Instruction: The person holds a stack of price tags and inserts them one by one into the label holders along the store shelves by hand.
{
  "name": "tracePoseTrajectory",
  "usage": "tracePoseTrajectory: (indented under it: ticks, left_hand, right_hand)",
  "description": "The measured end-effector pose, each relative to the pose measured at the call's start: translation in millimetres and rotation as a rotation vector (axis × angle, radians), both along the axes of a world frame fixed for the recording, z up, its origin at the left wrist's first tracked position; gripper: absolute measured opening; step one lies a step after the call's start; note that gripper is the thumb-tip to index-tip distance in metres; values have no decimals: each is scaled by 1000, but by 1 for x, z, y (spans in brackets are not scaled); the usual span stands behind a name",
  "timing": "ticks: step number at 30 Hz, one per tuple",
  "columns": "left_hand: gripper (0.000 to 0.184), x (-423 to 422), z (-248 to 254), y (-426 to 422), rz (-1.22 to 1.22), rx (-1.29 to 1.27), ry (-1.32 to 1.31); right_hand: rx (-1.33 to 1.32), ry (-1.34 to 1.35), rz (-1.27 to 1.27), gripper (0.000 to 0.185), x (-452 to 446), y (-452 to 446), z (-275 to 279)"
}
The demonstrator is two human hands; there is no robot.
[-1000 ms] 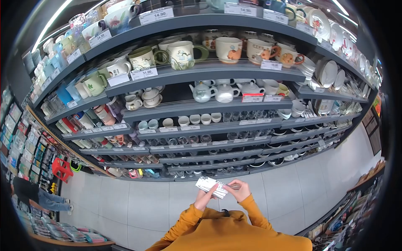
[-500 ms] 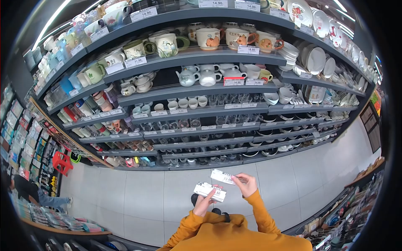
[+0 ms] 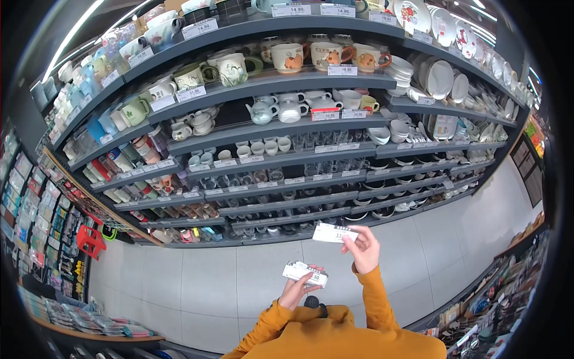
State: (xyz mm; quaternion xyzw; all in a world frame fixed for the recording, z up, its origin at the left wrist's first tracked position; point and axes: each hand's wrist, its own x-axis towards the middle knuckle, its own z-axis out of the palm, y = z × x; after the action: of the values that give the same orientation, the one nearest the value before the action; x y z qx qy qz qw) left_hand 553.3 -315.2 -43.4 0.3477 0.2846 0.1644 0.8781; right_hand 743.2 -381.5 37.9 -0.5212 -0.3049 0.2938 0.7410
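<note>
My left hand [image 3: 293,292] is closed round a stack of white price tags [image 3: 301,273], thumb on top, low in front of my body. Between the thumb and fingers of my right hand [image 3: 363,251] is a single white price tag [image 3: 328,233] with "33" partly legible, the rest covered by the thumb. That tag is held up and to the right of the stack, apart from it. Both hands are over the floor, in front of the shelf unit [image 3: 287,222], and neither touches it.
Shelves ahead carry mugs [image 3: 287,58], teapots [image 3: 291,110], small cups [image 3: 257,148], glasses and plates [image 3: 439,79], with price tags along the edges. A red basket [image 3: 90,242] stands at the left. Low displays of goods [image 3: 89,320] flank me on both sides.
My right hand has risen and moved right with its price tag, away from the stack. My left hand has shifted slightly right. The person at the far left is mostly out of view.
</note>
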Motion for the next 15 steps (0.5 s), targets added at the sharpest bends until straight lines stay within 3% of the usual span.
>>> tracePoseTrajectory:
  ticks: [4, 8, 13, 15]
  left_hand:
    - [32, -5, 4, 4, 1, 44, 24]
    - [33, -18, 5, 5, 30, 61, 68]
    - [34, -34, -5, 1, 81, 46, 84]
    - [34, -38, -9, -2, 102, 27, 90]
  right_hand:
    - [2, -1, -26, 41, 3, 10, 14]
    - [51, -64, -28, 42, 12, 25, 29]
    - [101, -190, -78, 21, 29, 43, 39]
    - [97, -197, -74, 22, 32, 47, 42]
